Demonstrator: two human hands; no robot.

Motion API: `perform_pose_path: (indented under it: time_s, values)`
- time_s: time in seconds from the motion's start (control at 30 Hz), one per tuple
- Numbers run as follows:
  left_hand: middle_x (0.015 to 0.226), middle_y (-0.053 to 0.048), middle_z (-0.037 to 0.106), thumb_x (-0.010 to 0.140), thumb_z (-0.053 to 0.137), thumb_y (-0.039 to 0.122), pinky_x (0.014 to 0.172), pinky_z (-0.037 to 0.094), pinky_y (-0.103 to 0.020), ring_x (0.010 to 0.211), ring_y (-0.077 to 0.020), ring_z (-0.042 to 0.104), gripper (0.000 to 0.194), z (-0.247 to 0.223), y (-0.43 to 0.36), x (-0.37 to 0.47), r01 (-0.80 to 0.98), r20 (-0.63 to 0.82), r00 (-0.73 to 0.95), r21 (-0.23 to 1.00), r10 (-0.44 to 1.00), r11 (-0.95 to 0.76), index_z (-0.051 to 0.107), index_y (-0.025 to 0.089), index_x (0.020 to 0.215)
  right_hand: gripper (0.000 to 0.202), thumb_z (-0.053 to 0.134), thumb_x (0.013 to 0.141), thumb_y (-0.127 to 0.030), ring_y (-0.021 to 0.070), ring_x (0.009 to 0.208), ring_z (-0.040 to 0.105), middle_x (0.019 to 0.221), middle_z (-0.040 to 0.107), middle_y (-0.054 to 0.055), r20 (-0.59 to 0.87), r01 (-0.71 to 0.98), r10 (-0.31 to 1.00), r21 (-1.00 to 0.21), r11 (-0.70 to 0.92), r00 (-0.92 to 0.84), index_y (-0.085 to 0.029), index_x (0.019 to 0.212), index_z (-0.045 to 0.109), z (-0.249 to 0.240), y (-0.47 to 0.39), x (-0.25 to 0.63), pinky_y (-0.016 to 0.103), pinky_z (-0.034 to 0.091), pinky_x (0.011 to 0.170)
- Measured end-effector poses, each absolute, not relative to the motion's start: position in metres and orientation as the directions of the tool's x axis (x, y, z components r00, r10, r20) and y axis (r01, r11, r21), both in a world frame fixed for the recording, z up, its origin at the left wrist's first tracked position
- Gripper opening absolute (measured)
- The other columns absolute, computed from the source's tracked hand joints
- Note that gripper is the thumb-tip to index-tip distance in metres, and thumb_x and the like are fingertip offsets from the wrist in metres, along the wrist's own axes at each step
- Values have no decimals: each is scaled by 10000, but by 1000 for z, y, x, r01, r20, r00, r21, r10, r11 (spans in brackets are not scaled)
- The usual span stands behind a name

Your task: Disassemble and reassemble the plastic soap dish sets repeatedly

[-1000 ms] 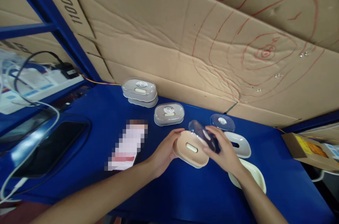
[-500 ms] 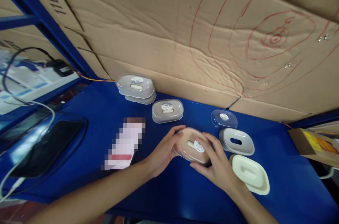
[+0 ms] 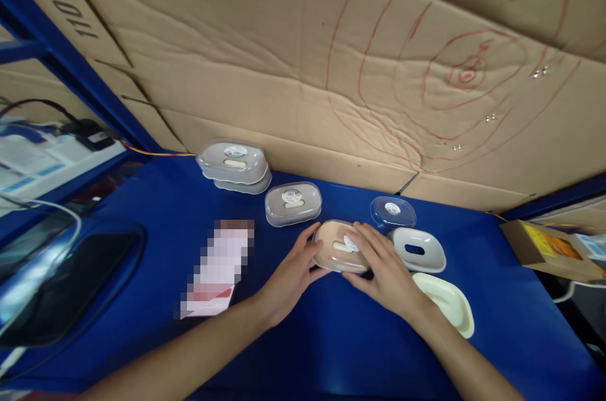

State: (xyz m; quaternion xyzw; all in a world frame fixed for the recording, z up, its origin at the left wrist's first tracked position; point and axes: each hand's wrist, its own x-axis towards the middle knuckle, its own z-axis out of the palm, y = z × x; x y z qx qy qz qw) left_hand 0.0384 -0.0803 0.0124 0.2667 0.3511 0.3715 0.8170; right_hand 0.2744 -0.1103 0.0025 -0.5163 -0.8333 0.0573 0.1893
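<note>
Between my two hands is a peach-coloured oval soap box (image 3: 330, 247) with a clear lid and a round white sticker. My left hand (image 3: 296, 275) grips its left end, thumb and fingers closed on the edge. Across the right end lie the fingers of my right hand (image 3: 383, 268), with the thumb at the near edge; they partly cover the sticker. Just right of that hand sits a grey oval tray (image 3: 433, 252) with a slot in its floor. A cream oval dish (image 3: 452, 303) lies nearer, partly behind my right wrist. Farther back rests a loose clear lid (image 3: 379, 211) with a sticker.
Lidded grey soap boxes stand at the back: one single (image 3: 279, 215) and a stack (image 3: 218, 170). A pixelated phone-like slab (image 3: 215, 268) lies left of my hands, on the blue table (image 3: 293, 357). Cables and a black tablet-like device (image 3: 61, 287) are far left. Cardboard (image 3: 237, 72) walls the back.
The peach soap box has tilted slightly and moved away from me, closer to the grey box behind. My right fingers lie flatter over its end. The whole view has shifted a little.
</note>
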Motion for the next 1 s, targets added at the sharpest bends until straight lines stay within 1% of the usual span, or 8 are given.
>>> perform_pose_path:
  time_s: [0.1,0.2,0.37,0.5,0.57,0.7,0.83,1.0]
  values:
    - [1657,-67,446,965,703,353,1231,350,-446,1523,-279,420,647,15,-84,37,-316,-355,407,810,842,494,418,356,1546,732,716,961,-389,358,1533,421,1665,444,116,227,873,899,-240,425,-376,-286,1614,402,8,-89,283,597,430,1208]
    - [1652,-77,439,942,705,326,1260,293,-464,1553,-290,365,618,14,-86,35,-212,-365,397,856,842,471,480,354,1517,708,740,945,-360,388,1541,402,1667,439,132,209,896,911,-202,396,-356,-260,1584,454,10,-66,290,628,398,1218]
    - [1559,-148,509,920,687,344,1181,419,-493,1435,-334,506,547,13,-86,36,-219,-379,439,834,814,506,552,267,1445,622,654,1011,-366,390,1569,346,1683,400,161,216,896,907,-190,402,-362,-201,1580,463,12,-36,288,583,344,1252]
    - [1497,-170,552,910,681,333,1144,464,-499,1357,-336,579,539,17,-86,36,-219,-394,468,815,791,536,555,223,1423,686,588,1051,-456,375,1598,285,1733,297,153,225,898,908,-192,396,-353,-226,1647,340,32,-47,290,580,319,1266]
    - [1459,-173,585,910,674,324,1139,470,-498,1325,-334,607,533,19,-87,36,-231,-394,491,801,777,552,551,208,1416,685,578,1055,-481,370,1561,372,1696,384,135,226,912,922,-199,359,-314,-276,1654,314,43,-76,301,605,371,1235]
    - [1386,-172,643,923,640,308,1112,486,-503,1259,-338,657,466,25,-89,34,-244,-401,529,772,748,586,574,184,1367,488,555,1065,-483,307,1280,665,1427,676,89,178,949,971,-241,201,-161,-322,1522,495,42,-165,336,490,568,1047]
    - [1308,-168,697,934,635,305,1081,500,-513,1215,-350,685,361,28,-92,33,-218,-422,563,753,710,621,632,169,1270,510,644,997,-561,345,1151,709,1284,735,100,232,984,970,-141,107,-73,-284,1423,593,8,-239,358,490,601,930]
    - [1270,-176,733,963,630,351,1115,471,-533,1230,-361,684,371,15,-97,34,-212,-407,656,709,636,673,642,158,1280,252,578,1066,-347,301,1039,729,1112,766,79,327,970,943,-203,133,-61,-276,1287,676,-13,-252,334,453,586,898]
